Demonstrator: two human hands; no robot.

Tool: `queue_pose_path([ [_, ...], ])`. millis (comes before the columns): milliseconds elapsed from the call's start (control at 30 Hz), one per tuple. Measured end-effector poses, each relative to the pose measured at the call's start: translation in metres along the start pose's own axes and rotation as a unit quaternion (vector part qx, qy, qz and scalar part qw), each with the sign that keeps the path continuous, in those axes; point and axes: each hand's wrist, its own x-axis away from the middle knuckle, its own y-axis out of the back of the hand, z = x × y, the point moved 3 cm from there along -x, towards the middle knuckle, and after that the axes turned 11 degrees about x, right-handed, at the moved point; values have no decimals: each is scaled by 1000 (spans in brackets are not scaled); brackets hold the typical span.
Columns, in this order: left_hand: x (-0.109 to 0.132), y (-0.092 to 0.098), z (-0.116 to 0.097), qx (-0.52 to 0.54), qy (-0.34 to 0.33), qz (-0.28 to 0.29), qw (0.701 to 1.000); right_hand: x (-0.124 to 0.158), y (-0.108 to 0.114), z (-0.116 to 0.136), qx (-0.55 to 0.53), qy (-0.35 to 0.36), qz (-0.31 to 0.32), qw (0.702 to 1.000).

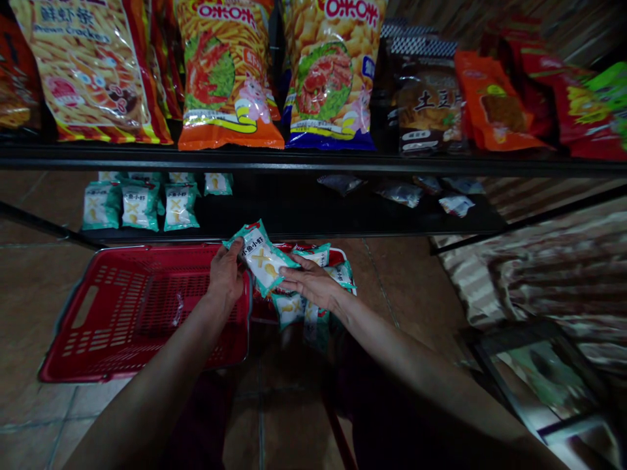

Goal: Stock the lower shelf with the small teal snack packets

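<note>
A white and teal snack packet (259, 256) is held between my two hands, above the gap where two baskets meet. My left hand (226, 269) grips its left edge, thumb on the front. At its lower right corner, my right hand (309, 279) has its fingers closed on the packet. Right under my right hand, a filled basket (351, 256) holds several similar teal packets (290, 308). To the left lies a red plastic basket (117, 307) with only a small shiny thing visible inside.
Several teal packets (140, 205) stand at the left of the lower black shelf (274, 205), small silver packets (399, 192) at its right. Large snack bags (228, 78) line the upper shelf. A framed object (543, 378) leans at the lower right.
</note>
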Motion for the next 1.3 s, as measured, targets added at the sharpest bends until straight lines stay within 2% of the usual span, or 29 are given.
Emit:
queue_pose_path([
  [233, -5, 4, 1, -3, -16, -11, 1000, 0, -1, -3, 62, -3, -10, 998],
  [500, -9, 6, 4, 0, 22, -17, 1000, 3, -3, -3, 97, -25, -21, 995],
  [733, -10, 7, 16, -9, 147, 9, 989, 4, -6, -3, 54, -13, -10, 998],
  [867, -9, 3, 22, 8, 171, 17, 985, 4, -6, -3, 41, -8, -7, 999],
  [1067, 3, -6, 30, 3, 143, 72, 987, 2, -4, -3, 27, 23, -49, 998],
  [1200, 12, -1, 34, -60, 84, 114, 988, -2, -3, -3, 22, 34, -71, 997],
  [1300, 15, 8, 37, -66, 59, 131, 987, -5, -5, -3, 29, 43, -71, 996],
])
